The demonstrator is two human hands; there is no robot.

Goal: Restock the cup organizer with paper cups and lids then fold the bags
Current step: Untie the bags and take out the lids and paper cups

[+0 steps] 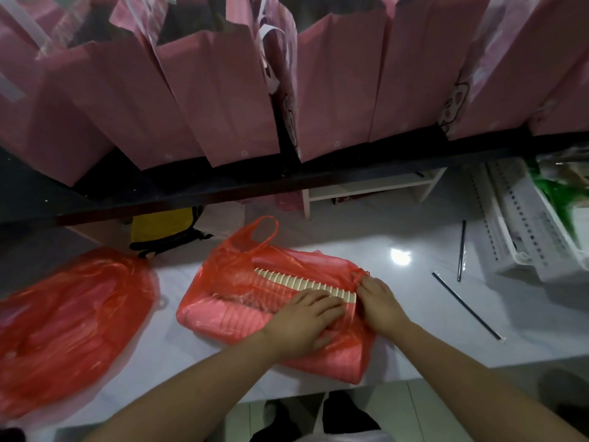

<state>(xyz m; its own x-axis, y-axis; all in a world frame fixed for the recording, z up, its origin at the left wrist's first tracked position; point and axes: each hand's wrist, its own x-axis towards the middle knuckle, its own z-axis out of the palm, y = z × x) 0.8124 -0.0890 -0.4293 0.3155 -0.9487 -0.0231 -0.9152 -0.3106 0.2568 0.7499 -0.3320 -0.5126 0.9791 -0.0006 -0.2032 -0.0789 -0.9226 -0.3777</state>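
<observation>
— What were the hands doing?
— The left hand lay flat, fingers straight, pressing the red plastic bag down. The right hand pinched the bag's crinkled edge just beside it.
— And the bag itself?
— Thin, translucent, lying on the glossy white counter, a row of pale ribbed cup rims showing through its mouth.
— Anything around it?
— A second red bag, limp, to the left; two dark straws to the right; matte pink paper bags standing on a dark shelf above.

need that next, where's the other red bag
The other red bag lies on the white counter at far left, beside the bag under both hands, below the yellow thing.
</observation>
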